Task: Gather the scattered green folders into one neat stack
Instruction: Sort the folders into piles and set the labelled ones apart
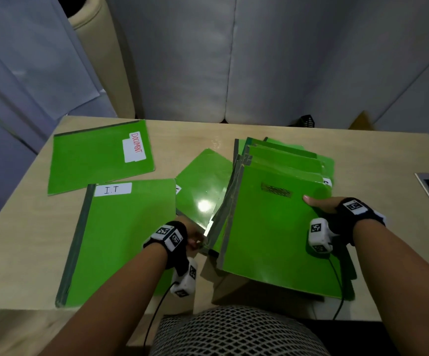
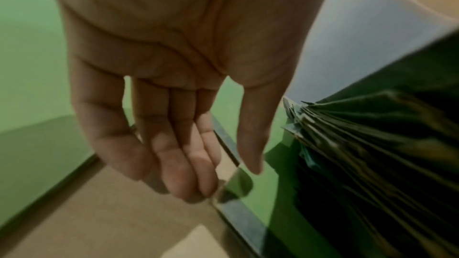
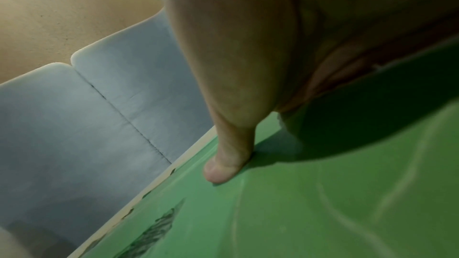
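Green stack (image 1: 272,227) (spines left) runs lengthwise away; right hand (image 1: 329,205) grips it, left hand (image 2: 174,89) relaxed.

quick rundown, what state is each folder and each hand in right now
Fanned pile of green folders: uneven, near edge tilted up off the table, held by the right hand.
Green folder labelled "I.T": flat on the table, apart from the pile.
Green folder labelled "DOCUMENT": flat, alone at the far left.
Glossy green folder: flat, partly under the pile.
Left hand: fingers straight, at the glossy folder's near corner.
Right hand: thumb on top, gripping the pile's right edge.
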The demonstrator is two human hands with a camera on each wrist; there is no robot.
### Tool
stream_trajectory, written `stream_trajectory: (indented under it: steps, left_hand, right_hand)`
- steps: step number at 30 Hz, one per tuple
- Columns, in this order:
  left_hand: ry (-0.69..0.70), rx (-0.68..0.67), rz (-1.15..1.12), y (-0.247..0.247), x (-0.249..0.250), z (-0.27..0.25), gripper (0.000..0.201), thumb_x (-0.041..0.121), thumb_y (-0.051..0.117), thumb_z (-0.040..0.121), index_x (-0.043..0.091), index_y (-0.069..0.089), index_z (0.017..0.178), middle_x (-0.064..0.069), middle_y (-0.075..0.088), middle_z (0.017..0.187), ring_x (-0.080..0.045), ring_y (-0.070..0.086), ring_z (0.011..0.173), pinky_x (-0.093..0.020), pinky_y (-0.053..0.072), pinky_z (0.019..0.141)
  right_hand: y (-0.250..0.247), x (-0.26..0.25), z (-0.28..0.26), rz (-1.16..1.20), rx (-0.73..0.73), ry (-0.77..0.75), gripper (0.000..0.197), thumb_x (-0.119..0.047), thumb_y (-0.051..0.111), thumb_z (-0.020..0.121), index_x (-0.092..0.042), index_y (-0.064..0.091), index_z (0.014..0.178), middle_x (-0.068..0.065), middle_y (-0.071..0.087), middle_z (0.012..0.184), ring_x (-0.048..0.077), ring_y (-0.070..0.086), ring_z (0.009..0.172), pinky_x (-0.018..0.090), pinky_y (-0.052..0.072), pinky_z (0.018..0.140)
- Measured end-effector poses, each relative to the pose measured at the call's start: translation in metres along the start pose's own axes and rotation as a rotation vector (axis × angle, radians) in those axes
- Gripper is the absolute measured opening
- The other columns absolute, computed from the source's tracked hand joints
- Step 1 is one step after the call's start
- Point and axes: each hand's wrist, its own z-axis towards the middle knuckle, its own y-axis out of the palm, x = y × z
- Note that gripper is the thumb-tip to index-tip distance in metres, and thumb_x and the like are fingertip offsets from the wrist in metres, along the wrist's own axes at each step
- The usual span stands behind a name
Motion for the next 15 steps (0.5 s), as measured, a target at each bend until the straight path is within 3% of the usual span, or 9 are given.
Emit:
stream_trajectory:
  steps: [2, 4, 6, 9, 12, 13, 15]
  left_hand:
    - [0.008, -0.01, 0.087, 0.002, 0.001, 0.0, 0.026, 0.015, 0.065, 0.086, 0.008, 0.053, 0.064, 0.001, 0.059, 0.043, -0.01, 0.057, 0.036, -0.015, 0.049, 0.042]
    - [0.03, -0.004, 0.198, 0.004, 0.002, 0.002, 0.028, 0.023, 0.069, 0.084, 0.009, 0.057, 0.063, -0.003, 0.06, 0.058, -0.019, 0.061, 0.063, -0.027, 0.056, 0.072]
    - [0.061, 0.045, 0.333, 0.007, 0.003, 0.005, 0.025, 0.03, 0.068, 0.083, 0.009, 0.062, 0.071, -0.006, 0.061, 0.068, -0.021, 0.057, 0.074, -0.032, 0.055, 0.084]
    - [0.117, 0.14, 0.491, 0.012, 0.005, 0.012, 0.03, 0.031, 0.07, 0.081, 0.002, 0.068, 0.086, -0.013, 0.064, 0.081, -0.022, 0.055, 0.076, -0.029, 0.054, 0.075]
    - [0.161, 0.191, 0.543, 0.01, 0.008, 0.012, 0.04, 0.039, 0.077, 0.074, 0.004, 0.058, 0.07, -0.004, 0.051, 0.064, -0.024, 0.056, 0.075, -0.028, 0.05, 0.069]
    - [0.173, 0.218, 0.549, 0.007, 0.01, 0.013, 0.044, 0.041, 0.079, 0.072, 0.007, 0.052, 0.066, -0.003, 0.051, 0.064, -0.025, 0.058, 0.075, -0.028, 0.05, 0.068]
    - [0.192, 0.292, 0.558, -0.001, 0.014, 0.014, 0.043, 0.04, 0.08, 0.071, 0.007, 0.052, 0.073, -0.005, 0.057, 0.075, -0.026, 0.063, 0.081, -0.03, 0.051, 0.07]
  right_hand:
    - [-0.002, -0.003, -0.001, -0.003, 0.0, -0.004, 0.103, -0.075, 0.052, 0.075, -0.006, 0.032, 0.148, 0.025, 0.044, 0.145, 0.041, 0.052, 0.121, 0.05, 0.041, 0.103]
    - [-0.003, -0.003, 0.004, -0.039, -0.004, -0.009, 0.104, -0.078, 0.048, 0.074, -0.006, 0.032, 0.148, 0.024, 0.045, 0.144, 0.041, 0.052, 0.121, 0.052, 0.04, 0.106]
    - [-0.003, -0.004, 0.002, -0.071, -0.007, -0.022, 0.103, -0.078, 0.046, 0.076, -0.006, 0.031, 0.148, 0.024, 0.043, 0.146, 0.04, 0.051, 0.123, 0.052, 0.039, 0.106]
    - [-0.003, -0.005, -0.001, -0.066, -0.014, -0.021, 0.1, -0.075, 0.046, 0.079, -0.005, 0.03, 0.148, 0.024, 0.042, 0.146, 0.04, 0.05, 0.124, 0.052, 0.038, 0.107]
    - [-0.003, -0.005, -0.004, -0.055, 0.005, -0.026, 0.094, -0.07, 0.045, 0.084, -0.004, 0.031, 0.148, 0.024, 0.041, 0.147, 0.04, 0.049, 0.125, 0.05, 0.039, 0.105]
    - [-0.003, -0.006, -0.005, -0.077, 0.015, -0.033, 0.092, -0.071, 0.043, 0.085, -0.004, 0.031, 0.148, 0.024, 0.039, 0.148, 0.039, 0.049, 0.126, 0.048, 0.04, 0.104]
    - [-0.004, -0.005, -0.007, -0.11, 0.023, -0.043, 0.093, -0.073, 0.04, 0.084, -0.005, 0.033, 0.148, 0.022, 0.038, 0.15, 0.038, 0.049, 0.126, 0.045, 0.041, 0.099]
